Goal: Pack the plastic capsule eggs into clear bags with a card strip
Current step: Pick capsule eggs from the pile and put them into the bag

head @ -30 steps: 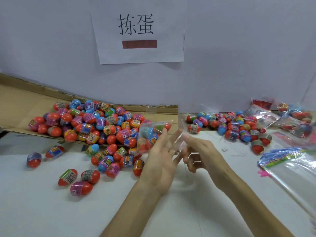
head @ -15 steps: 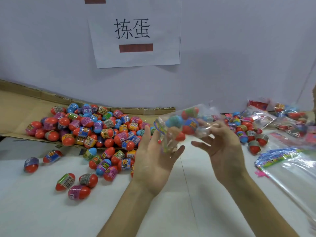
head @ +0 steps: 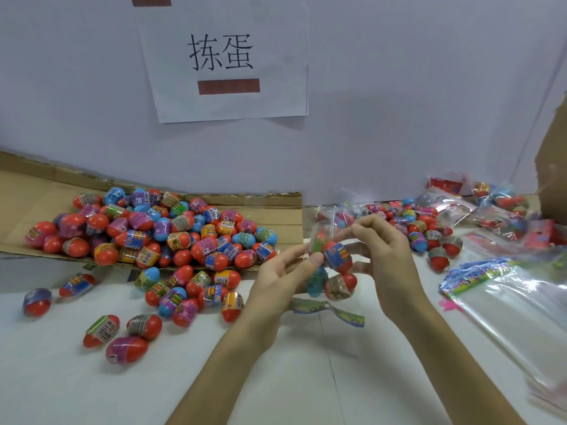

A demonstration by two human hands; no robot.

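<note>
Between my hands hangs a clear bag (head: 333, 273) holding several capsule eggs, red, blue and brown. Its colourful card strip (head: 329, 311) lies twisted at the bottom end, just above the white table (head: 92, 388). My left hand (head: 282, 280) pinches the bag's left side with thumb and fingers. My right hand (head: 388, 256) has its fingers curled and pinches the bag's upper end. A big pile of loose eggs (head: 153, 231) lies to the left, partly on flattened cardboard (head: 276, 210).
A smaller heap of eggs (head: 426, 231) sits behind my right hand. Filled bags (head: 494, 207) lie at the back right. A stack of empty clear bags with card strips (head: 506, 299) covers the table's right side. Stray eggs (head: 122, 335) lie front left.
The bag has come down from a raised, sideways hold to hang between my hands, with the card strip now at the bottom. Both hands shifted their grip and moved right.
</note>
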